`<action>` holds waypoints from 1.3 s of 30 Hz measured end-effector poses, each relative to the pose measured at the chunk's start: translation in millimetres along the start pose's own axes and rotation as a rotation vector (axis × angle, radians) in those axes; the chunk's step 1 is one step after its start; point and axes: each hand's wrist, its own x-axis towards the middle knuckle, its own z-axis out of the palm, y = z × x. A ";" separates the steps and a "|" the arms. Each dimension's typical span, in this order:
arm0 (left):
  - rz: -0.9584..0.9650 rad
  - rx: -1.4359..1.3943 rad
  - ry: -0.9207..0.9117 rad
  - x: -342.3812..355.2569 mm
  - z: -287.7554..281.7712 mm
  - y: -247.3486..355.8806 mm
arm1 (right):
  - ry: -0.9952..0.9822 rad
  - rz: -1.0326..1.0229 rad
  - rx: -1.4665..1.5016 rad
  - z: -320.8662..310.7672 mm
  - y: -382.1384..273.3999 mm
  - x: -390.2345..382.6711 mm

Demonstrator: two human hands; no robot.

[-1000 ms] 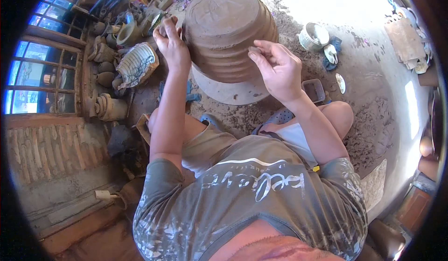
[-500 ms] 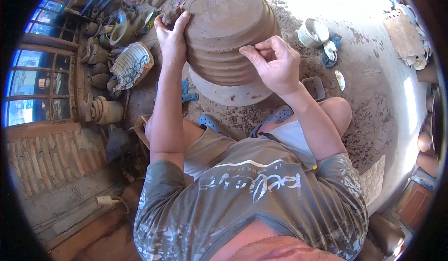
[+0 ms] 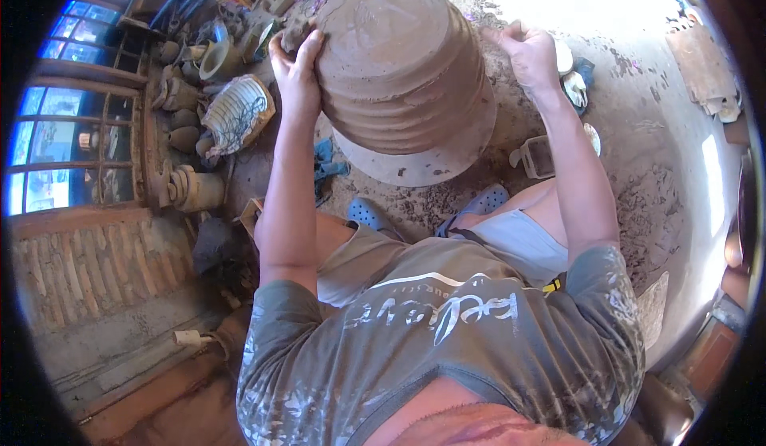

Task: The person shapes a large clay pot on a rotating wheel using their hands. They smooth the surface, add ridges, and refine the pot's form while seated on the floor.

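Observation:
A large ribbed brown clay vessel [image 3: 391, 71] stands in front of me, its flat round face up, on a pale round board [image 3: 447, 155]. At its upper left edge is my left hand [image 3: 298, 75], closed around a lump of dark clay [image 3: 298, 33], with the thumb against the vessel. My right hand [image 3: 530, 57] is off the vessel's right side, thumb and fingers pinched together. Whatever that pinch holds, if anything, is too small to make out. I cannot tell whether its fingertips touch the vessel's rim.
Clay scraps litter the floor around the board. A rectangular plastic tub [image 3: 536, 157] lies right of my feet, and a blue cloth [image 3: 327, 161] lies left of the board. Several pots and a ribbed basket [image 3: 238, 109] crowd the left, below windows. Flat sheets [image 3: 702, 71] lie far right.
My right hand has moved away from the vessel's front, rightward and farther out. The vessel shows slightly turned or shifted in view. My left hand keeps its place at the left edge.

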 end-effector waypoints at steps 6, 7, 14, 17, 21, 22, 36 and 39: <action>0.033 0.053 0.127 -21.6 13.6 9.0 | -0.300 0.043 -0.212 9.5 -39.3 -48.8; 0.054 0.078 0.148 -24.9 14.1 8.3 | -0.285 0.013 -0.234 15.9 -38.5 -59.4; 0.138 0.216 0.297 -47.7 24.6 2.8 | -0.219 -0.121 -0.262 45.9 -51.5 -111.1; 0.139 0.180 0.309 -55.1 28.5 0.2 | -0.221 -0.102 -0.269 62.7 -57.6 -131.0; 0.161 0.262 0.324 -66.4 33.4 1.5 | -0.229 -0.109 -0.410 80.1 -61.5 -150.8; 0.157 0.274 0.339 -67.8 32.6 0.1 | -0.251 -0.118 -0.444 83.8 -66.6 -156.1; 0.037 0.435 -0.370 -174.4 -19.1 43.0 | -0.106 -0.510 -0.238 66.7 -81.4 -195.4; -0.284 0.350 -0.440 -206.1 7.9 35.2 | -0.175 -0.644 -0.217 56.3 -71.8 -198.4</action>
